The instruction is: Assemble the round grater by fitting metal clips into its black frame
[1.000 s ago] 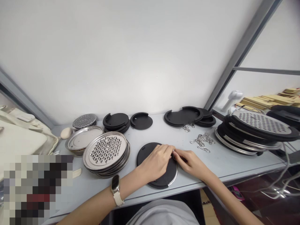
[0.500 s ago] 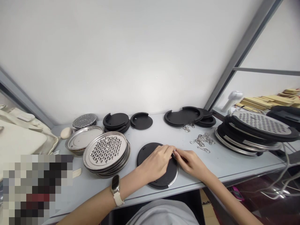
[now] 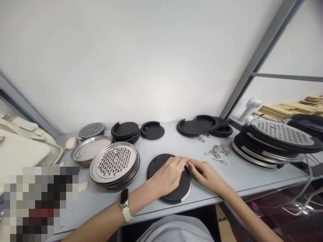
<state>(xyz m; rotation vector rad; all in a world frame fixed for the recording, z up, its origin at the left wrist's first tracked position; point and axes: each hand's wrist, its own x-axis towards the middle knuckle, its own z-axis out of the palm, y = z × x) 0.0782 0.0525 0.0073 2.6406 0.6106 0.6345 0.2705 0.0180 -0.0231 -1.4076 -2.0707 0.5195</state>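
Observation:
A round black disc (image 3: 161,164) with a silver rim showing at its lower right lies on the table before me. My left hand (image 3: 173,173) rests over it, fingers closed at its right edge. My right hand (image 3: 204,173) meets it there, thumb and fingers pinched. Something small and metallic barely shows between the fingertips; its shape is hidden. A loose pile of metal clips (image 3: 220,150) lies beyond my right hand. To the left, a perforated metal grater disc (image 3: 114,161) tops a stack.
Plain metal discs (image 3: 91,149) sit at the left. Black discs (image 3: 126,130) and black rings (image 3: 196,126) line the wall. A tall mixed stack (image 3: 282,134) stands at the right, near the grey frame post (image 3: 252,64). A cloth bag (image 3: 22,144) is far left.
Both hands stay at the disc's right edge. The fingertips have shifted slightly, and less of the metallic piece shows between them.

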